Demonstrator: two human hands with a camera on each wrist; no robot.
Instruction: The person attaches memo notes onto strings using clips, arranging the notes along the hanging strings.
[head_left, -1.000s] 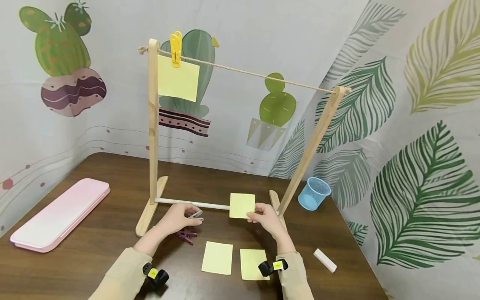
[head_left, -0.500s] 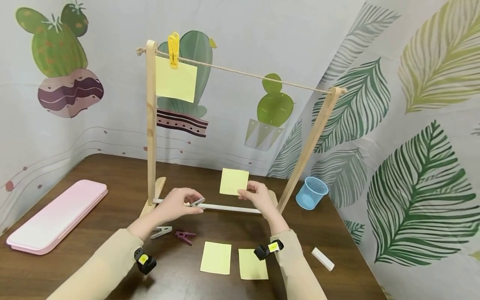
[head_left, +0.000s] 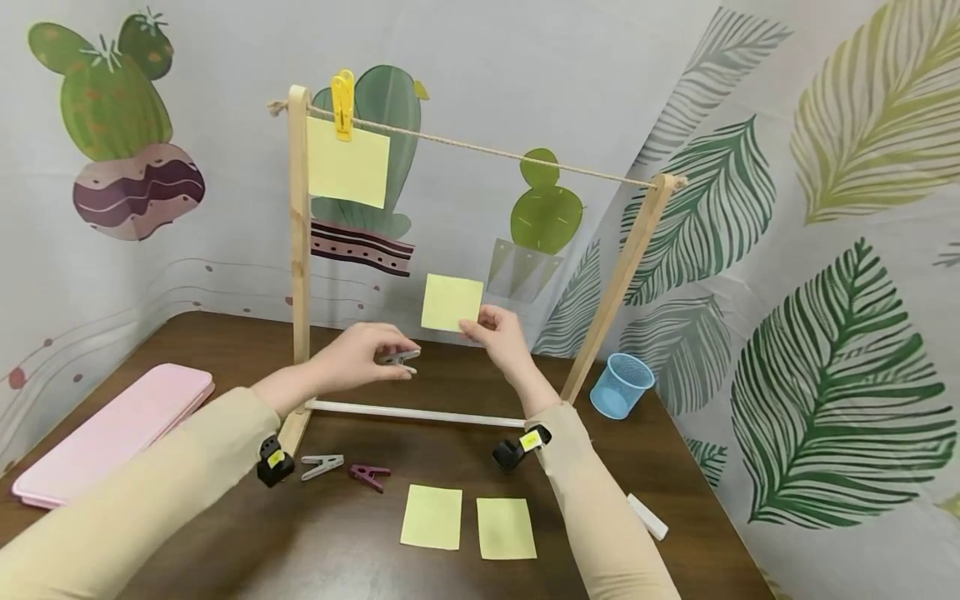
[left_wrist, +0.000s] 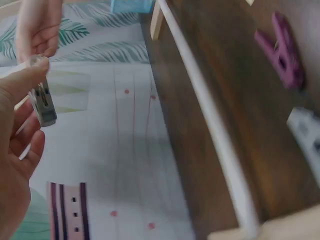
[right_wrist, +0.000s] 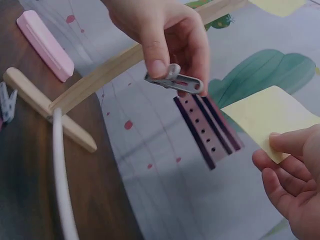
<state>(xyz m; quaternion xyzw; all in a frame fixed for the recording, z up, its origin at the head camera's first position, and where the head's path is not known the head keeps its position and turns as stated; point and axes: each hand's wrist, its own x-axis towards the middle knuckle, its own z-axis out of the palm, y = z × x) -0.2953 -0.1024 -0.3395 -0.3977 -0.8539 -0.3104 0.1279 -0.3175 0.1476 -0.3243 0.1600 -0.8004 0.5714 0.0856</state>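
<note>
Pinching a grey clip (head_left: 401, 358), the left hand (head_left: 360, 357) faces the right hand (head_left: 501, 337), which pinches a yellow note (head_left: 450, 302); only the head view shows the yellow peg (head_left: 342, 106), upper left

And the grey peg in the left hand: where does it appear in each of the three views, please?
Head: the grey peg is left of centre, slightly below mid-height, in the left hand.
Left wrist: the grey peg is near the left edge, slightly above mid-height.
Right wrist: the grey peg is just right of centre, in the upper half.
Shared landmark: the white bar, visible in all three.
</note>
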